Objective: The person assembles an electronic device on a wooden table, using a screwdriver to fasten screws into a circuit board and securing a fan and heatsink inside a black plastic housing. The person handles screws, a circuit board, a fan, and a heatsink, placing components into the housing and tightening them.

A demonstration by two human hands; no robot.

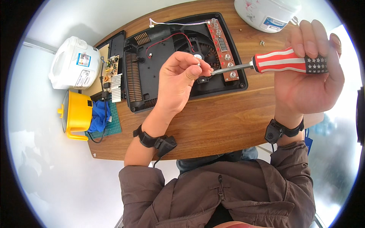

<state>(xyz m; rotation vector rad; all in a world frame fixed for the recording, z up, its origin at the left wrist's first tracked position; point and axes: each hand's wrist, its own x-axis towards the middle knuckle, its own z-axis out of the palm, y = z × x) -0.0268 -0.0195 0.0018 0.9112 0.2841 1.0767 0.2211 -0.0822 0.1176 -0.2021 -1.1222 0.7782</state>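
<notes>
My right hand (308, 91) is closed around the striped red-and-white handle of a screwdriver (277, 62), whose metal shaft points left. Its tip meets the fingertips of my left hand (175, 81), which are pinched together. A small shiny screw (199, 65) shows between that thumb and forefinger; most of it is hidden. Both hands are raised above an open black plastic housing (152, 81). Inside the housing, a fan is partly hidden behind my left hand, and a thin red wire (167, 38) runs from it. A long red circuit board (221, 49) with a display lies along the right side.
Loose screws (262, 43) lie on the wooden table (243, 100) beside the housing. At the left are a white rice cooker (74, 64), a component board (110, 70), a yellow pot (79, 112) and a blue cloth (99, 116). Another white appliance (262, 15) stands at the back right.
</notes>
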